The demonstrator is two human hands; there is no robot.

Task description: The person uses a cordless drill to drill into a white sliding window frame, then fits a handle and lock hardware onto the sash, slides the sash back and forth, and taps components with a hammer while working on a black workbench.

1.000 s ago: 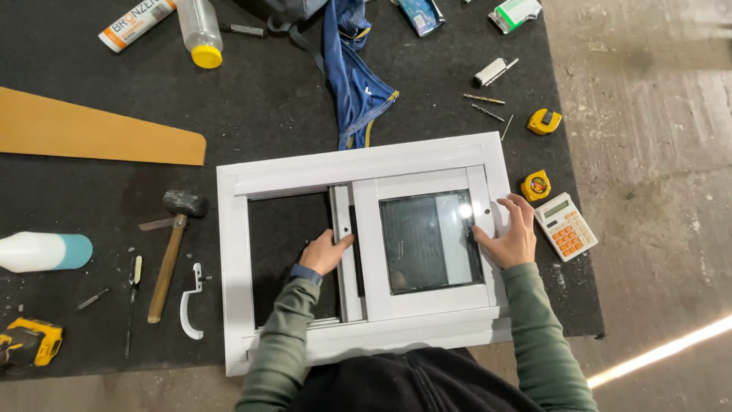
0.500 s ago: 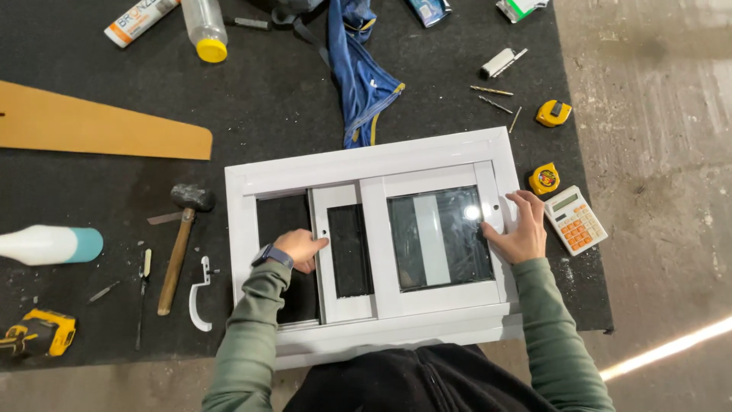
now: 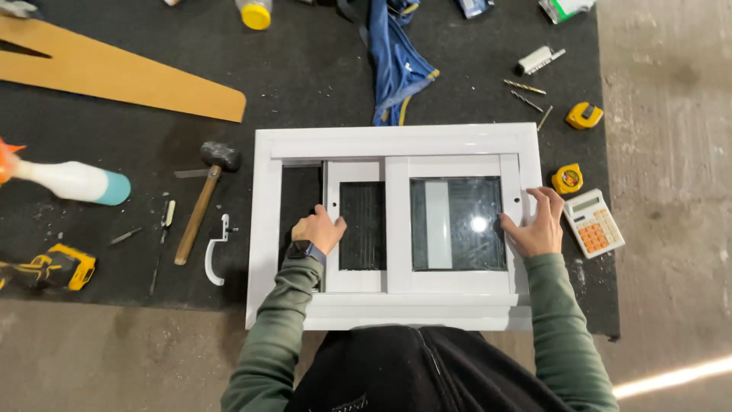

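Black mat (image 3: 114, 130) across most of the frame, cut off at top and left. Centre: white sliding window frame (image 3: 396, 141) lying flat, lower edge partly hidden by a dark garment. Inner sash (image 3: 354, 172) left of centre, glazed sash (image 3: 450, 166) right of it, a light glare on the glass. Left hand (image 3: 319, 230) resting on the inner sash's left stile, fingers curled together. Right hand (image 3: 537, 225) on the glazed sash's right stile, fingers spread. Tan board (image 3: 114, 76), upper left. Spray bottle (image 3: 72, 181), cropped at left edge. Orange-keyed calculator (image 3: 593, 223), right.
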